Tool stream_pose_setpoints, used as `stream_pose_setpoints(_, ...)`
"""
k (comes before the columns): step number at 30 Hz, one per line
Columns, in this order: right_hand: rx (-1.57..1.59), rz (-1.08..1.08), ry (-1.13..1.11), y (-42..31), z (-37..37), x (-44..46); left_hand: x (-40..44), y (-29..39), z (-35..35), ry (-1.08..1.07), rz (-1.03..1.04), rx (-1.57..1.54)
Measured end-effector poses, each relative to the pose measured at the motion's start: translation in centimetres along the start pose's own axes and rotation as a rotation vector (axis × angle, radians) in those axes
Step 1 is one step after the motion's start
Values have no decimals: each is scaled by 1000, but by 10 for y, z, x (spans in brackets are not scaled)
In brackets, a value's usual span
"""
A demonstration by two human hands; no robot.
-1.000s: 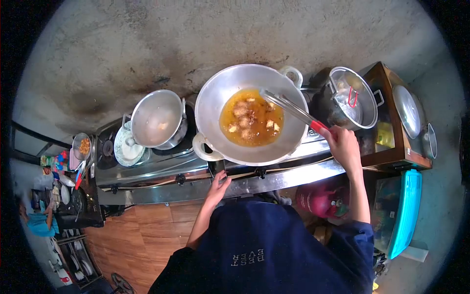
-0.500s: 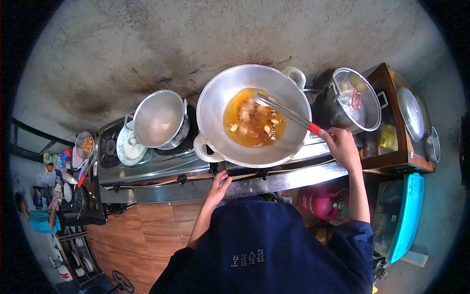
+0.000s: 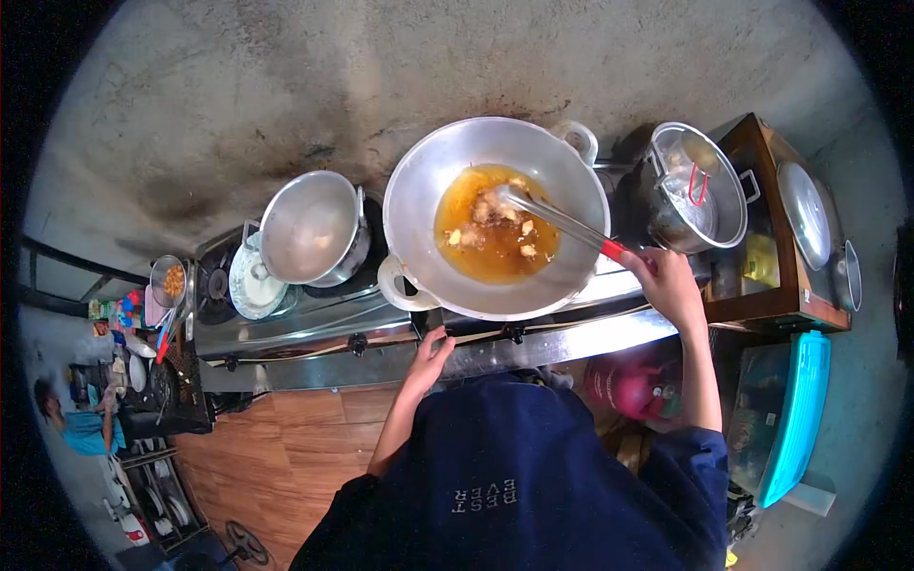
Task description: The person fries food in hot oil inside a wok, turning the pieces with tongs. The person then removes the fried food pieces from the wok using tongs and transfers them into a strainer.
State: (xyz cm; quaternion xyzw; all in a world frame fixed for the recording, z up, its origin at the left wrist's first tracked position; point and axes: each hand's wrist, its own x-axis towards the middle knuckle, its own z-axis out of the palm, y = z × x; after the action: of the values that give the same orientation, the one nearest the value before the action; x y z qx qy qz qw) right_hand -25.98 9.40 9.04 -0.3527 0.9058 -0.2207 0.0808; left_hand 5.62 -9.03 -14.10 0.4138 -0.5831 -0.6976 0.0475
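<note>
My right hand (image 3: 666, 288) is closed round the red handle of a long metal cooking utensil (image 3: 564, 223). The utensil slants into a large aluminium wok (image 3: 409, 195), its tip among the food in the oil. Brown and pale pieces of food (image 3: 495, 207) sit in the bubbling golden oil (image 3: 481, 266), a few of them apart from the main clump. My left hand (image 3: 428, 362) is at the stove's front edge below the wok's near handle (image 3: 405, 288). Its fingers are apart, beside a dark part I cannot make out.
A steel pot (image 3: 309, 228) and a plate-covered bowl (image 3: 255, 285) stand left on the stove (image 3: 333, 328). Right are another pot (image 3: 728, 205) and a wooden cabinet (image 3: 762, 309). A pink gas cylinder (image 3: 628, 385) stands below. Far left, another person in a blue shirt (image 3: 90, 433) is beside cookware.
The utensil's tip has shifted slightly within the oil, and the food pieces have moved round it. The view has tilted a little. Both hands keep nearly the same places.
</note>
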Motion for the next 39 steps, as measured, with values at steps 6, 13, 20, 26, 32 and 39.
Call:
stream_pose_setpoints(6, -29, 43, -58, -11, -29, -9, -3, 8, 1, 24, -20, -1)
stream_pose_setpoints(13, -121, 25, -108, -4, -31, -12, 5, 3, -8, -5, 7, -12)
stream_pose_setpoints(20, -96, 57, -141, -12, -26, -8, 6, -3, -7, -6, 18, -8)
stream_pose_setpoints(26, -90, 97, -166, -22, -33, -8, 3, 1, -7, -24, 9, -6)
stream_pose_setpoints(32, -98, 117, -165, -20, -33, -10, 2, 6, -7, -47, 5, -8)
stream_pose_setpoints(39, -67, 125, -134, -18, -33, -14, -3, 8, -1, -12, 28, -49)
